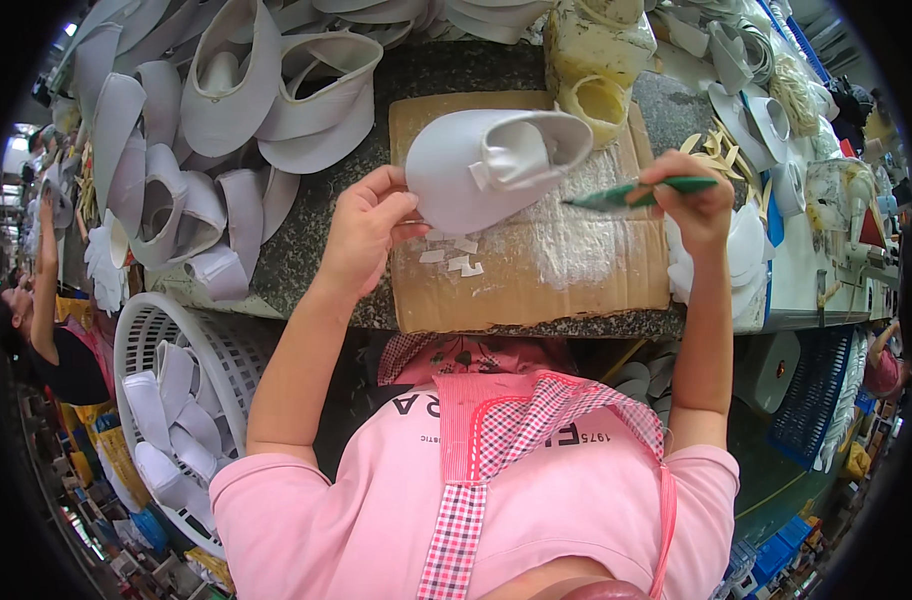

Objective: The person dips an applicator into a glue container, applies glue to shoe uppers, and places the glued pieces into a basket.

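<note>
My left hand (371, 225) pinches the rounded toe edge of a white shoe upper (456, 160), holding it over the cardboard. Its opening faces right, and a crumpled white fabric piece (516, 155) shows inside it. In my right hand (691, 200) is a brush (686, 184) with a green handle. The brush's bristle end points left, just right of the upper and apart from it; it is somewhat blurred. Below the upper, several small white scraps (444, 256) lie on the cardboard sheet (536, 290), which has whitish smears across its middle.
A yellowish, crusted glue pot (596, 105) stands behind the cardboard. White uppers (231, 80) are piled at the left and back of the dark speckled table (316, 245). White pieces (746, 250) lie at right. A white basket (241, 370) holds more; a co-worker (51, 330) is far left.
</note>
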`<state>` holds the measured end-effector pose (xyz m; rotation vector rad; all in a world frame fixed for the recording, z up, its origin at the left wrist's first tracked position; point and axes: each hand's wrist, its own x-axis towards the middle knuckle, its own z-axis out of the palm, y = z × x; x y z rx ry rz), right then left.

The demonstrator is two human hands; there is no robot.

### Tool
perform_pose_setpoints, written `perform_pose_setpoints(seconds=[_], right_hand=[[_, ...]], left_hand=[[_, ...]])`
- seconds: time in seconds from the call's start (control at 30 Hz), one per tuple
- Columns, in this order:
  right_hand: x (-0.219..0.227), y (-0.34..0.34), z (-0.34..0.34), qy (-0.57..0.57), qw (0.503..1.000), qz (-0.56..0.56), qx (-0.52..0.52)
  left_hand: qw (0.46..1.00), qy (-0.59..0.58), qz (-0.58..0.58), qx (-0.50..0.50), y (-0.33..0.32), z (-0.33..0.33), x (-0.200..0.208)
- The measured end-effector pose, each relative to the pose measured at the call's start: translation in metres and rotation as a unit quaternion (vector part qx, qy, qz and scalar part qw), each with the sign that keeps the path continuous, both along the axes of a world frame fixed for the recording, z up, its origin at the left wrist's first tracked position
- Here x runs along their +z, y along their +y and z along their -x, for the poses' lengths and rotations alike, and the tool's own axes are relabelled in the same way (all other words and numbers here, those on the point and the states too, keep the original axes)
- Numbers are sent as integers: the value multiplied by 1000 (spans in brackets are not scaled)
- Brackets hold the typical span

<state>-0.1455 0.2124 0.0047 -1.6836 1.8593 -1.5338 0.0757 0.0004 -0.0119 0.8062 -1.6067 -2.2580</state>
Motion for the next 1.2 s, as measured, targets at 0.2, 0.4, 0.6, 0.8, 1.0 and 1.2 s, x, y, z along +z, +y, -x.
perform_pose_setpoints(seconds=[0.2, 0.4, 0.6, 0.8, 1.0, 1.2], right_hand=[[9, -18, -70, -265, 962, -11, 68], [-13, -36, -76, -439, 896, -64, 16], [-20, -46, -72, -620, 765, -12, 176], [1, -27, -71, -567, 813, -37, 126], [31, 11, -27, -402, 914, 46, 33], [2, -36, 23, -50, 951, 134, -275]], left_hand=[[996, 80, -27, 8, 0, 17, 7], [992, 123, -34, 6, 10, 17, -9], [971, 142, -174, -81, 3, 22, -17], [974, 179, -73, -121, -3, 31, -24], [983, 165, -80, 1, -8, 48, 2], [940, 295, 101, 138, -47, 7, 57]])
